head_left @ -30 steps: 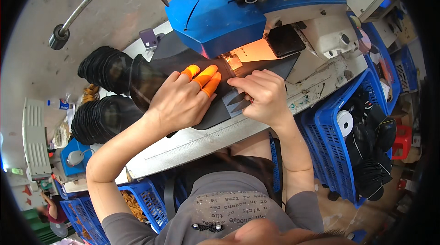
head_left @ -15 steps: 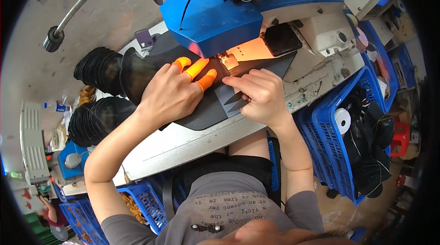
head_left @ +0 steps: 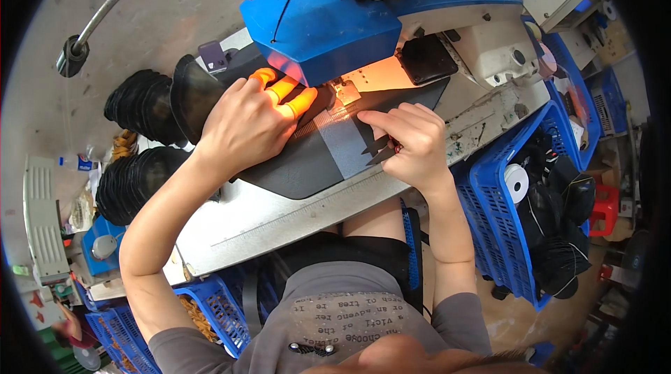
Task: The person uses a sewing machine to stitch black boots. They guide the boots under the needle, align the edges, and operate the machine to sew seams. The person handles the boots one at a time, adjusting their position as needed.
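My left hand (head_left: 241, 122) wears orange finger covers (head_left: 283, 89). Its fingers are spread and press down on dark material beside the lit needle area (head_left: 344, 92) of a blue-headed sewing machine (head_left: 321, 24). In my right hand (head_left: 412, 140) is a pair of dark thread snips (head_left: 379, 150), blades pointing left, while the index finger reaches toward the needle area. Between the hands lies a flat dark grey plate (head_left: 293, 171) with a lighter grey strip (head_left: 344, 145) across it. What the left fingertips touch is partly hidden.
Two stacks of black curved pieces (head_left: 136, 105) (head_left: 133, 185) stand on the left. A black phone (head_left: 428, 59) lies by the machine. Blue baskets with black goods (head_left: 489, 206) are at right; another blue basket (head_left: 220, 304) is below left. A metal lamp arm (head_left: 115, 0) hangs upper left.
My left hand has shifted up and left, away from the strip, uncovering a ribbed edge near the needle. My right hand with the snips has moved slightly right.
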A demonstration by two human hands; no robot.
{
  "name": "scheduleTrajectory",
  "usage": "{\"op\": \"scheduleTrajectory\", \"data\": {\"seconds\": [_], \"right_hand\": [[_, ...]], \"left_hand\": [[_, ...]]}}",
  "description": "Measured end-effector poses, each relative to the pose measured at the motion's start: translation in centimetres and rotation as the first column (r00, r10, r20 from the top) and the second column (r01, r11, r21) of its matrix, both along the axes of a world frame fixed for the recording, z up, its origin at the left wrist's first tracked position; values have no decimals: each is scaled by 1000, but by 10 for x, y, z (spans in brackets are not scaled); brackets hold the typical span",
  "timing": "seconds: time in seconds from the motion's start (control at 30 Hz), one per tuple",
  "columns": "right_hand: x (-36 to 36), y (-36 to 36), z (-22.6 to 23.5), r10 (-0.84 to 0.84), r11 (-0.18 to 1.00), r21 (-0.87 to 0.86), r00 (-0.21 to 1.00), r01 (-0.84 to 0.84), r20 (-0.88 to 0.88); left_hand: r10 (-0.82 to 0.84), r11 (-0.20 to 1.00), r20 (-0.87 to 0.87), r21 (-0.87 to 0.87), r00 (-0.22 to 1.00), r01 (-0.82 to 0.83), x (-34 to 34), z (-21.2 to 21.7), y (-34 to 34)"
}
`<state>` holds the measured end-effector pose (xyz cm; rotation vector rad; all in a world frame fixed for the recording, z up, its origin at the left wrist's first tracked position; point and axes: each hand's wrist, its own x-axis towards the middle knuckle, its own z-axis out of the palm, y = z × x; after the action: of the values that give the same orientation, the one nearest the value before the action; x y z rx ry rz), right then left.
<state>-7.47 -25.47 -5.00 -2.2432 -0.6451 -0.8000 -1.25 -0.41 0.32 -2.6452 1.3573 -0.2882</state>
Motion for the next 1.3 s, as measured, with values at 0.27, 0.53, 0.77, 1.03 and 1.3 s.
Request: {"op": "scheduleTrajectory", "data": {"seconds": [0.27, 0.53, 0.77, 1.03, 1.3], "right_hand": [[0, 0, -2, -9, 1000, 17, 1000, 9, 16], [0, 0, -1, 1, 1000, 21, 1000, -2, 12], [1, 2, -3, -8, 1000, 23, 1000, 7, 17], [-4, 0, 6, 33, 999, 17, 994, -32, -103], [-16, -1, 33, -33, 994, -107, 965, 5, -262]], "left_hand": [[20, 1000, 52, -12, 998, -19, 5, -3, 2], [194, 981, 197, -50, 961, -188, -20, -2, -22], [450, 883, 182, -234, 874, -406, -53, -16, -60], [534, 837, 210, -265, 819, -478, -53, -17, -79], [552, 833, 251, -199, 795, -516, -53, -17, -61]]}}
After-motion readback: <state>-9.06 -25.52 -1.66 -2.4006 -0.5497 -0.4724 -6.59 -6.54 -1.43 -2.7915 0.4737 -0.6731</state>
